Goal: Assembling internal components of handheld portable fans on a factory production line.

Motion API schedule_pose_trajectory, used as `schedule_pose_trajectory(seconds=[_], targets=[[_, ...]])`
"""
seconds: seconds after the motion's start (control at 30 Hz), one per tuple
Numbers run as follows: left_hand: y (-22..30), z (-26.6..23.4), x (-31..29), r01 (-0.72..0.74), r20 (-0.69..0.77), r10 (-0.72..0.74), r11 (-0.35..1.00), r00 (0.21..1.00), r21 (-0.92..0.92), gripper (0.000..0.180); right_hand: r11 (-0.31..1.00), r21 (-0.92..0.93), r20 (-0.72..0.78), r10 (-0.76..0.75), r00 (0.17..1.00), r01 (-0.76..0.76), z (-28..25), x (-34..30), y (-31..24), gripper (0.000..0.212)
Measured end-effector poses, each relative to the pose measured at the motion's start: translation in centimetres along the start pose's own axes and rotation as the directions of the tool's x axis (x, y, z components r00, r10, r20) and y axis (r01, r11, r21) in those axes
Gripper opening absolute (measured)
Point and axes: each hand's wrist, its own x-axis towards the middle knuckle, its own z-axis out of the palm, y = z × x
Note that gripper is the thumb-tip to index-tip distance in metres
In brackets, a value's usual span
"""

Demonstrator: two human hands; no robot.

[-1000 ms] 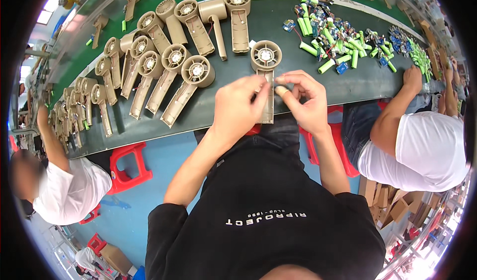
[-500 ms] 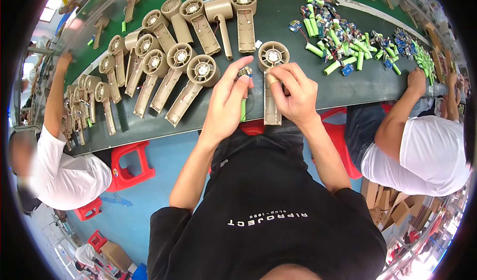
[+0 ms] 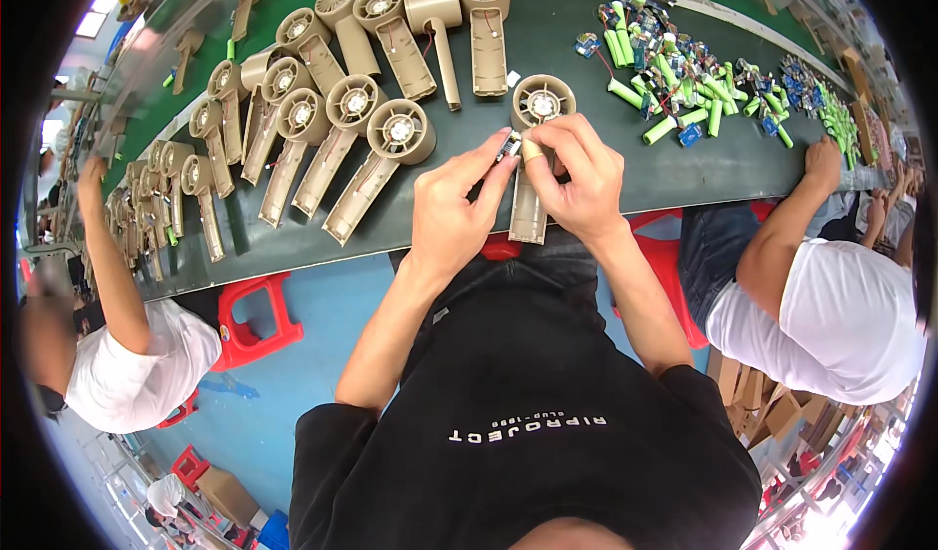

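Observation:
My left hand (image 3: 449, 206) pinches a small circuit board (image 3: 509, 147) between thumb and forefinger, holding it up over the workbench. Close beside the board, my right hand (image 3: 586, 184) has its thumb and forefinger pressed together; whatever is between them is too small to make out. A pale cover sits on one of its fingertips. Beneath both hands lies a tan handheld fan housing (image 3: 543, 93), its round head away from me and its open handle toward me. Part of that handle is hidden by my right hand.
Several tan fan housings (image 3: 399, 132) lie in rows to the left. At the right is a heap of green battery cells with circuit boards (image 3: 674, 81). Co-workers sit on both sides of me, one person's hand (image 3: 823, 164) resting by the heap. The dark bench (image 3: 469, 125) has a near edge.
My left hand has moved right, bringing the circuit board up against my right fingertips. The green cell seen below the board before is now hidden. The left co-worker's arm has shifted left.

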Motion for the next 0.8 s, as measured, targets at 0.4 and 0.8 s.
schedule_pose_trajectory(seconds=[0.4, 0.8], targets=[[-0.5, 0.0, 0.4, -0.214, 0.015, 0.215, 0.961, 0.977, 0.174, 0.031, 0.995, -0.070, 0.020, -0.073, 0.997, 0.075, 0.0, 0.7, -0.1, 0.016], [-0.3, -1.3, 2.0, -0.334, 0.194, 0.298, 0.924, 0.935, 0.188, 0.030, 0.990, -0.049, -0.036, -0.135, 0.990, 0.133, 0.3, 0.5, 0.8, 0.016]])
